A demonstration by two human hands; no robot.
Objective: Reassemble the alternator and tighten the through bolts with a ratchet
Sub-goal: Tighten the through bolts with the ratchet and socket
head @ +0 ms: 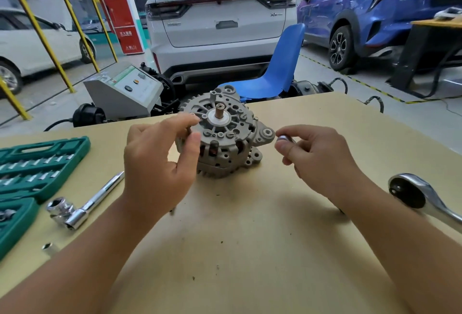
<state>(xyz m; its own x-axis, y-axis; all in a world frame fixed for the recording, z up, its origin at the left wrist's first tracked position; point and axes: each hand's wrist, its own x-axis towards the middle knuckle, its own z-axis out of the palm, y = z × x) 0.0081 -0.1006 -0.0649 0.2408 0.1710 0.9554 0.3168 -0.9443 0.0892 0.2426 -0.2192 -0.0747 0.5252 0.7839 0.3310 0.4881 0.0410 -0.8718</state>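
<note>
The grey alternator [225,133] stands on the tan table [250,238] with its shaft pointing up. My left hand [160,161] is at its left side, thumb and forefinger pinching a thin through bolt [188,130] against the housing. To the right of the alternator's mounting ear, my right hand [317,156] pinches a small chrome socket [285,138] between thumb and fingers. A large chrome ratchet [422,198] lies on the table at the far right, untouched.
A green socket case [37,163] lies open at the left edge. Beside it rest a chrome extension bar with sockets [82,206] and a loose socket [48,247]. Beyond the table stand a blue chair [277,68], a grey machine [125,88] and parked cars.
</note>
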